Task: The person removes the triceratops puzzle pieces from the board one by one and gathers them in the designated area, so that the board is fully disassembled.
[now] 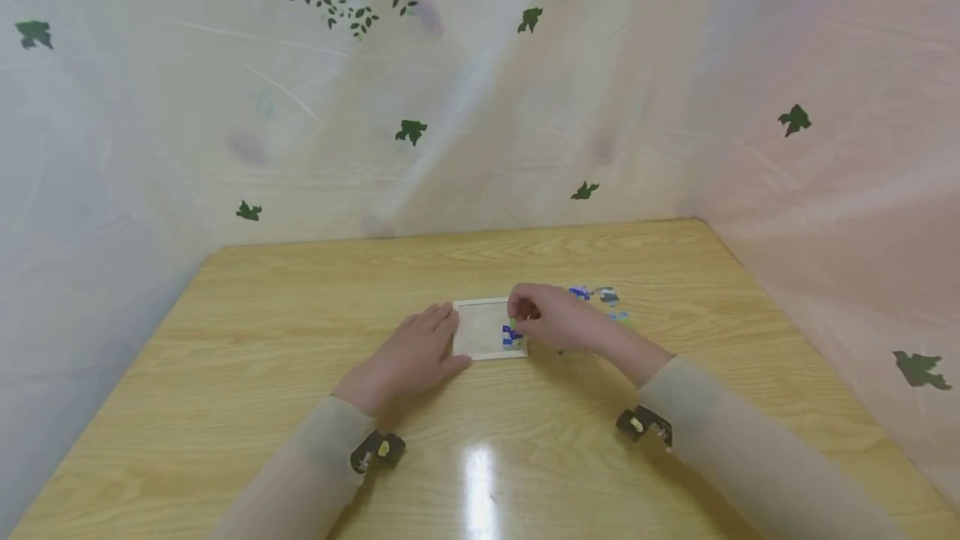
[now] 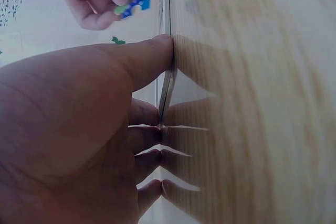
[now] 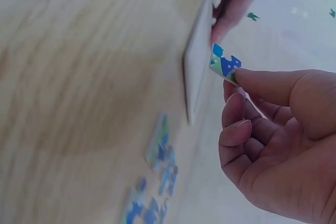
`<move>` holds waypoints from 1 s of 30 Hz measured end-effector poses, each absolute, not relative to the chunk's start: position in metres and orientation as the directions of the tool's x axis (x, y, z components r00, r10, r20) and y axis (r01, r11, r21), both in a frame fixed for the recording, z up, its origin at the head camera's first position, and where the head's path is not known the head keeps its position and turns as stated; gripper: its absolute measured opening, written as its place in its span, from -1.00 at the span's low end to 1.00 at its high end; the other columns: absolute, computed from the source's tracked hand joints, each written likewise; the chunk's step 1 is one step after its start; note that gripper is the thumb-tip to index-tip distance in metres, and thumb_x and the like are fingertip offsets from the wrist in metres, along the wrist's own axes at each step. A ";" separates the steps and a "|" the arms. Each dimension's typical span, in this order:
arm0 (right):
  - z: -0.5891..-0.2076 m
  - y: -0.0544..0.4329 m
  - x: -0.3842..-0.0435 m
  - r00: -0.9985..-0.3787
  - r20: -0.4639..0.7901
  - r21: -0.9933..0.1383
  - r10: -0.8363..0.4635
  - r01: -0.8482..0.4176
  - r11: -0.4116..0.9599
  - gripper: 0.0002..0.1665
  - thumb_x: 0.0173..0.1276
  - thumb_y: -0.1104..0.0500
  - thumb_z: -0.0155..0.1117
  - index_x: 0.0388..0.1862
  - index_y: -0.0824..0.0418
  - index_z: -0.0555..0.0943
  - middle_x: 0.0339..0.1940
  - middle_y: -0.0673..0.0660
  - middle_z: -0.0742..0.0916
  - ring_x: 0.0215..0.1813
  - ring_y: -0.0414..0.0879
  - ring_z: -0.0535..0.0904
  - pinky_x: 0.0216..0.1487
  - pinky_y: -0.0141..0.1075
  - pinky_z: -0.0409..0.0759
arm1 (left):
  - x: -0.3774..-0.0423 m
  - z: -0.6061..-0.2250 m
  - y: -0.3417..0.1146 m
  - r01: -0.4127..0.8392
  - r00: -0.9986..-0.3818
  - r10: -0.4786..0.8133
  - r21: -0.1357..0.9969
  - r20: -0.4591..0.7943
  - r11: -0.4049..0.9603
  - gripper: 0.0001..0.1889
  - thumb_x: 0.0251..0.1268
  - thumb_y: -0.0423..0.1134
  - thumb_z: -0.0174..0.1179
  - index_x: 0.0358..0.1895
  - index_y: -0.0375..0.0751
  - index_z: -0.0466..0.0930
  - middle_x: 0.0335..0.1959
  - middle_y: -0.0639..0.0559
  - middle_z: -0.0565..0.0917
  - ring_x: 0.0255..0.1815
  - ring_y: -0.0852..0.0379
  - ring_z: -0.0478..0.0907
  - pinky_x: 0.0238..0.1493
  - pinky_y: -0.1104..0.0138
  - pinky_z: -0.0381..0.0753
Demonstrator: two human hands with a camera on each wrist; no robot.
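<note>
A shallow white puzzle tray (image 1: 477, 328) lies on the table in the head view, with a few blue and green pieces (image 1: 512, 340) in its near right corner. My left hand (image 1: 418, 348) rests at the tray's left side, fingers extended flat and the thumb against its near edge. Over the right part of the tray, my right hand (image 1: 553, 317) pinches a jigsaw piece (image 3: 226, 65) between thumb and index finger. Blue, green and dotted print shows on that piece, which is held tilted above the tray in the right wrist view.
Several loose jigsaw pieces (image 1: 607, 295) lie on the wooden table (image 1: 300, 323) to the right of the tray, partly hidden behind my right hand. A pale curtain (image 1: 480, 173) with printed leaves and birds hangs along the table's far and side edges.
</note>
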State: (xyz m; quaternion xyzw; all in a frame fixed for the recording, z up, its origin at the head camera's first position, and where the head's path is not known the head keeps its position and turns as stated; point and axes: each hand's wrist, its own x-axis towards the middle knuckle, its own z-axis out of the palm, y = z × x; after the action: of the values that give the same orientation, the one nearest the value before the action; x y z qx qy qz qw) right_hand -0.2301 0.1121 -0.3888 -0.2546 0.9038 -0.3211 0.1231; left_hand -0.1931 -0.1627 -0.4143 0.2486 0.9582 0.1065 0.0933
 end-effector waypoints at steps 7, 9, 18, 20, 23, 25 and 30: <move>-0.374 0.138 -0.228 -0.853 -0.020 -0.620 -0.522 -0.399 0.675 -0.92 0.64 0.26 0.37 -0.01 0.10 0.64 -0.17 0.00 0.73 -0.11 -0.08 0.63 -0.05 -0.18 0.68 | -0.192 -0.413 -0.163 0.460 -0.856 0.502 0.258 -0.127 0.850 -0.13 0.76 0.17 0.09 0.75 -0.44 0.11 0.80 -0.35 0.05 0.82 -0.31 -0.05 0.79 -0.15 -0.05; -0.372 0.147 -0.229 -0.858 -0.013 -0.616 -0.514 -0.398 0.680 -0.92 0.64 0.26 0.36 -0.01 0.12 0.64 -0.17 0.01 0.73 -0.11 -0.07 0.62 -0.06 -0.16 0.67 | -0.191 -0.411 -0.163 0.463 -0.853 0.506 0.266 -0.124 0.845 -0.14 0.76 0.15 0.10 0.74 -0.46 0.12 0.79 -0.37 0.06 0.81 -0.33 -0.04 0.79 -0.17 -0.04; -0.366 0.187 -0.226 -0.886 -0.016 -0.620 -0.464 -0.355 0.699 -0.93 0.64 0.28 0.36 0.00 0.16 0.65 -0.15 0.05 0.74 -0.11 -0.04 0.62 -0.06 -0.12 0.66 | -0.191 -0.410 -0.164 0.464 -0.851 0.509 0.272 -0.127 0.843 -0.16 0.77 0.12 0.10 0.73 -0.48 0.12 0.79 -0.39 0.07 0.81 -0.34 -0.03 0.78 -0.17 -0.02; -0.365 0.196 -0.224 -0.891 -0.023 -0.630 -0.454 -0.340 0.699 -0.93 0.65 0.27 0.36 0.01 0.17 0.65 -0.15 0.06 0.74 -0.11 -0.02 0.61 -0.07 -0.13 0.65 | -0.191 -0.411 -0.163 0.463 -0.851 0.509 0.271 -0.128 0.844 -0.15 0.77 0.12 0.10 0.73 -0.48 0.12 0.79 -0.39 0.07 0.81 -0.34 -0.03 0.78 -0.17 -0.02; -0.365 0.208 -0.220 -0.900 -0.036 -0.635 -0.435 -0.315 0.705 -0.92 0.66 0.26 0.35 0.03 0.19 0.64 -0.13 0.08 0.73 -0.09 -0.01 0.60 -0.08 -0.14 0.64 | -0.192 -0.412 -0.163 0.467 -0.850 0.512 0.274 -0.123 0.841 -0.15 0.77 0.12 0.11 0.73 -0.49 0.12 0.78 -0.40 0.07 0.81 -0.35 -0.03 0.78 -0.18 -0.01; -0.366 0.216 -0.219 -0.904 -0.043 -0.636 -0.425 -0.303 0.710 -0.92 0.66 0.27 0.35 0.03 0.21 0.64 -0.12 0.09 0.73 -0.07 0.00 0.60 -0.07 -0.14 0.64 | -0.193 -0.413 -0.164 0.466 -0.850 0.511 0.271 -0.126 0.842 -0.15 0.77 0.13 0.10 0.73 -0.48 0.12 0.79 -0.39 0.07 0.81 -0.34 -0.04 0.79 -0.17 -0.02; -0.372 0.232 -0.217 -0.907 -0.052 -0.636 -0.418 -0.293 0.715 -0.90 0.66 0.27 0.35 0.05 0.24 0.64 -0.09 0.09 0.75 -0.03 0.00 0.63 -0.01 -0.13 0.67 | -0.193 -0.414 -0.165 0.460 -0.852 0.507 0.275 -0.133 0.845 -0.15 0.77 0.13 0.09 0.74 -0.46 0.11 0.79 -0.37 0.06 0.81 -0.33 -0.05 0.79 -0.15 -0.04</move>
State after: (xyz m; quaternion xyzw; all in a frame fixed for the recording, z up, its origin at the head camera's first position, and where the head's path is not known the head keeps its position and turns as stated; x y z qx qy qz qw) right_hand -0.2167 0.2316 -0.3717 -0.1928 0.9209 -0.3249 0.0964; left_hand -0.1927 -0.1648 -0.4141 0.2530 0.9551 0.1170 0.1009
